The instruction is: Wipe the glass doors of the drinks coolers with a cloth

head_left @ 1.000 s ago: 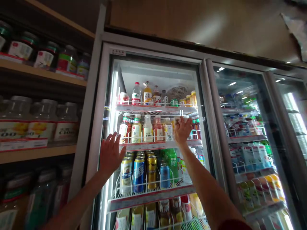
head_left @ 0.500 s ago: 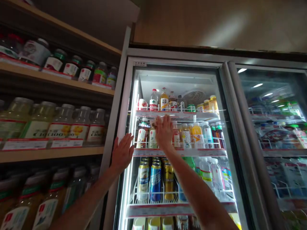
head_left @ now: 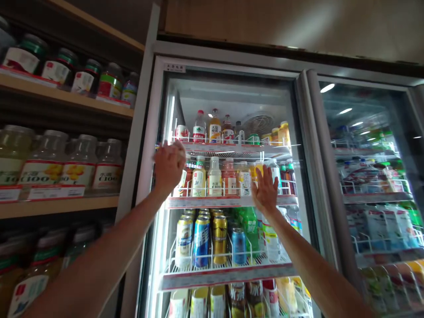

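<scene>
A lit drinks fridge with a glass door [head_left: 228, 95] stands in front of me. My left hand [head_left: 168, 164] is raised to the door's upper left part, closed on a pale, crumpled cloth [head_left: 179, 152] that is blurred by motion. Farther right, my right hand [head_left: 265, 187] is open with its fingers spread, its palm against or very near the glass at the second shelf. It holds nothing. Behind the glass are rows of bottles [head_left: 214, 177] and, below them, beer cans [head_left: 201, 242].
At the left, wooden shelves [head_left: 66, 206] carry several bottled drinks [head_left: 78, 161]. A metal door frame [head_left: 326, 190] separates this door from a second glass door [head_left: 371, 115] on the right. A wooden panel [head_left: 265, 26] runs above the fridge.
The cloth, earlier at my right hand, is now in my left. My left hand has risen and my right hand has moved right and slightly down. The view has shifted to the right.
</scene>
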The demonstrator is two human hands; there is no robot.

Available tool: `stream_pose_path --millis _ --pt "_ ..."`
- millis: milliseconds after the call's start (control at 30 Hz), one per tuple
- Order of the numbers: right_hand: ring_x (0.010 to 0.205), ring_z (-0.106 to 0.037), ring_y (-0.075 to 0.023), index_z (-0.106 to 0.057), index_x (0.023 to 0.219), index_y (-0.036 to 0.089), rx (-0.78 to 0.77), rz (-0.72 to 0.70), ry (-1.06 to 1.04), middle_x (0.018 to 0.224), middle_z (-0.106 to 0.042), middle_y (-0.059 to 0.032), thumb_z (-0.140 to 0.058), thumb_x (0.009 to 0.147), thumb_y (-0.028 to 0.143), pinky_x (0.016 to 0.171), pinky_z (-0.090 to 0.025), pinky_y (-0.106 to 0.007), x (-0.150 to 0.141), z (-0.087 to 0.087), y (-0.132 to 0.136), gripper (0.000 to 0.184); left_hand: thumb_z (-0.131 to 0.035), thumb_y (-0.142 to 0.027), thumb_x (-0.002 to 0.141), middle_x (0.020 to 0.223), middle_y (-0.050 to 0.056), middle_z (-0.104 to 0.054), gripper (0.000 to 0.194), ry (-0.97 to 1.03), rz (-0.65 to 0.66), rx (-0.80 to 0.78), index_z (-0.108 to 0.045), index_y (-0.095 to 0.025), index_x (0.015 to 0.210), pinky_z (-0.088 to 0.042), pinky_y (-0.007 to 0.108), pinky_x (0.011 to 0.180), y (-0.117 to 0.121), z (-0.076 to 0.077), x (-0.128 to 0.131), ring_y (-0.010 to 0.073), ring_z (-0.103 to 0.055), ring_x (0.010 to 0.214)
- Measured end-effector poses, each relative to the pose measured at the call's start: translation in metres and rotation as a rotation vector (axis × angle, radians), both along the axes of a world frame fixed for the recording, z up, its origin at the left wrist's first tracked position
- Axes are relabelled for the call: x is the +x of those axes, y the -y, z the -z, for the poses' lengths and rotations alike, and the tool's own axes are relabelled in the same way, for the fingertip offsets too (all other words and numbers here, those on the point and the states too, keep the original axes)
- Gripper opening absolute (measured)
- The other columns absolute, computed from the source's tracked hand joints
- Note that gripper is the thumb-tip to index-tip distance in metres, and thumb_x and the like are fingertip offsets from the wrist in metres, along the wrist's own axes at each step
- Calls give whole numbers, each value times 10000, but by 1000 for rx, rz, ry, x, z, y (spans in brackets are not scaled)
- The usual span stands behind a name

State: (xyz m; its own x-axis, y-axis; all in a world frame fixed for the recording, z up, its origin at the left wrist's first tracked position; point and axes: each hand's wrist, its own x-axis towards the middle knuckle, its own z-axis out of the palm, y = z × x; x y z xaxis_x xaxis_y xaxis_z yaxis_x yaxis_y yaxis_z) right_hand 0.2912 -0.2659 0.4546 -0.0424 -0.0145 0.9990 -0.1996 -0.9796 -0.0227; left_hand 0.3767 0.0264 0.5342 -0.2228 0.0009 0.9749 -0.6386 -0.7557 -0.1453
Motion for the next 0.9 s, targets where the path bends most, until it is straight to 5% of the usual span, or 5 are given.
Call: stream_pose_path --millis 100,300,467,667,900 --pt "1373 -179 -244 -323 1370 239 3 -6 12 1481 -236 -88 -313 910 340 1072 -197 -501 3 8 6 472 -183 -404 931 1431 157 -302 545 29 -20 -41 -453 -36 1228 -235 609 1011 12 8 -6 352 -135 1348" --pt "1372 -189 -221 -357 1352 243 -15 -45 43 1468 -276 -71 -311 906 320 1079 -198 -483 2 10 2 456 -384 -397 890 1327 -33 -486 378 157 -83 511 -470 -272 1237 -315 365 1075 56 44 -17 161 -300 1320" --pt "1371 -192 -207 -368 1346 215 -3 -66 52 1462 -290 -84 -310 903 317 1088 -184 -472 3 11 4 458 -246 -280 932 1412 195 -313 453 98 -74 120 -330 -35 1304 -215 623 1029 26 15 -8 337 -93 1365" --pt "1375 -178 -207 -366 1348 213 3 -61 10 1477 -256 -71 -321 898 299 1094 -174 -463 1 20 4 460 -336 -361 905 1360 45 -443 399 93 -68 445 -451 -177 1240 -373 343 1021 66 73 -10 177 -258 1340" --pt "1378 -169 -204 -352 1355 216 8 -48 -18 1467 -281 -63 -316 894 278 1092 -174 -472 -2 33 5 466 -218 -350 936 1468 118 -234 495 51 -57 238 -343 -53 1312 -158 552 1099 26 72 -5 286 -18 1376"
